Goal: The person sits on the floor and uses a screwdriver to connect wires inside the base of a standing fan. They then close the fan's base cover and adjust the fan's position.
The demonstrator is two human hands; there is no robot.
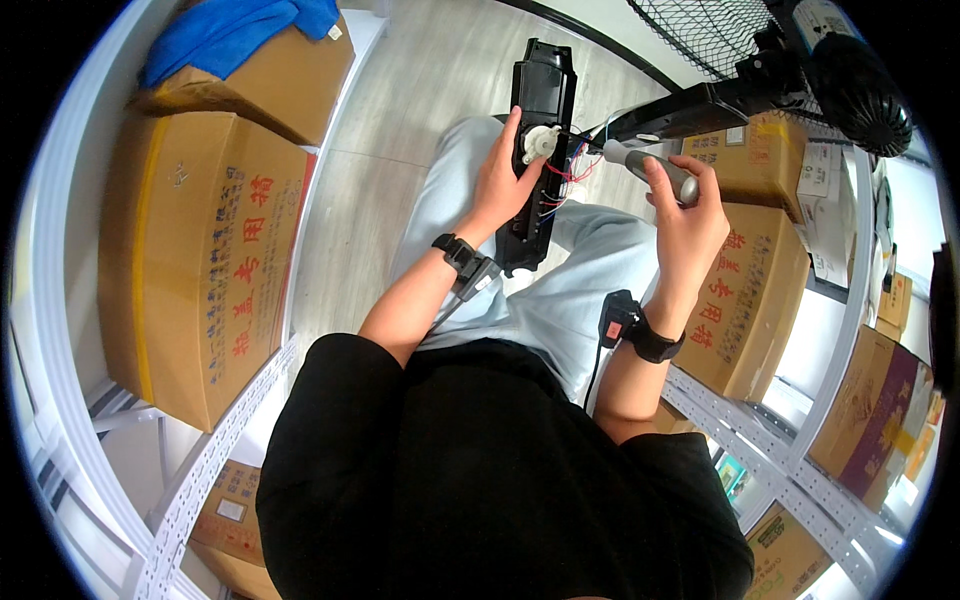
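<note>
A long black plastic housing [545,85] stretches away from my lap, tilted slightly. On its middle is a white round motor-like part [540,143], with thin red and blue wires [568,172] running out beside it. My left hand [497,190] grips the housing's left side, index finger stretched along its edge and thumb by the white part. To the right, my right hand [690,215] holds a screwdriver [650,168] by its grey handle. Its shaft points left towards the white part; whether the tip touches a screw is too small to tell.
A black fan-like appliance [860,95] with a wire mesh guard [690,35] stands at the upper right, close to my right hand. Shelves with cardboard boxes [200,260] flank me on both sides. A blue cloth [235,35] lies on a box at upper left.
</note>
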